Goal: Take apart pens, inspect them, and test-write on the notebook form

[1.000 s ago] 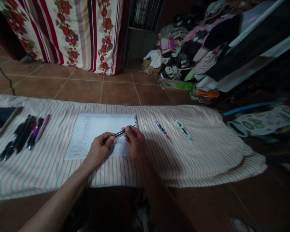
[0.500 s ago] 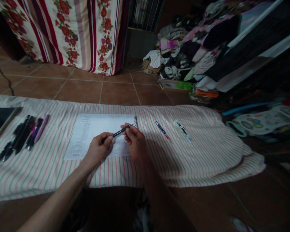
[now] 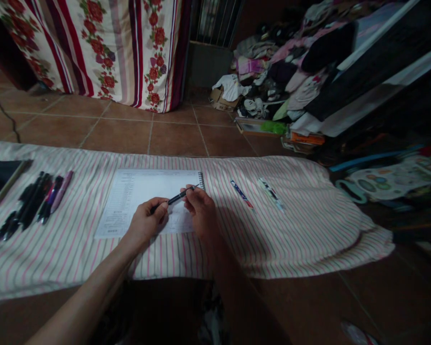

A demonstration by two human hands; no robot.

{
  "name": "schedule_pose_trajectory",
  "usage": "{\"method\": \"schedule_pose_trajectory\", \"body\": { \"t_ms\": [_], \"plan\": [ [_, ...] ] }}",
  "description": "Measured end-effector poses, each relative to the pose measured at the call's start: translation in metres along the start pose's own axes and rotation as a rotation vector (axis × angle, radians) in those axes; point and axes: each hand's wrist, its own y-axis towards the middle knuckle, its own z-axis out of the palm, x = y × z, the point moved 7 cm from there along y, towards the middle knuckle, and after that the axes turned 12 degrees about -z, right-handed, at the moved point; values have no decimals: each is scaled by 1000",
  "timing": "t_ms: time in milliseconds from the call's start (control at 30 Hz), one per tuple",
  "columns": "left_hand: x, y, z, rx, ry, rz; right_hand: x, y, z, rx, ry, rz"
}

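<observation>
A dark pen [image 3: 175, 197] is held slantwise between my two hands, above a white spiral notebook [image 3: 154, 182] with printed text along its left side. My left hand [image 3: 149, 216] is closed round the pen's lower left end. At its upper right end, the fingers of my right hand [image 3: 200, 206] pinch it, and a thin dark tip sticks out past them. Right of the notebook lie a dark patterned pen [image 3: 242, 194] and a pale patterned pen [image 3: 272, 194], both apart from my hands.
Several dark pens [image 3: 32, 199] and a pinkish pen [image 3: 62, 191] lie to the left, beside a dark tablet or phone [image 3: 2, 177]. A striped cloth [image 3: 301, 230] covers the low surface. Beyond are a floral curtain [image 3: 125, 52] and a clothes heap [image 3: 273, 72].
My right fingers have shifted very slightly on the pen's upper end. Otherwise the hands, pen and notebook stay in place.
</observation>
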Motion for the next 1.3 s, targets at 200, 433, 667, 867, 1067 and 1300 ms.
{"method": "schedule_pose_trajectory", "body": {
  "t_ms": [200, 433, 667, 867, 1067, 1300],
  "plan": [
    [-1, 3, -3, 1, -9, 3, 5, -5, 8, 72, 62, 38],
    [-4, 0, -4, -7, 48, 23, -1, -2, 5, 45, 54, 11],
    [-5, -2, -3, -2, 66, 21, -4, 1, -1, 1, -54, -37],
    [-6, -1, -7, -17, 82, 54, 2, -4, 6, 50, 9, 21],
    [-4, 0, -7, -28, 91, 53, 1, -3, 6, 62, -27, 17],
    [-3, -2, -3, 10, 78, 31, -1, -1, 0, 7, -95, -32]
  ]
}}
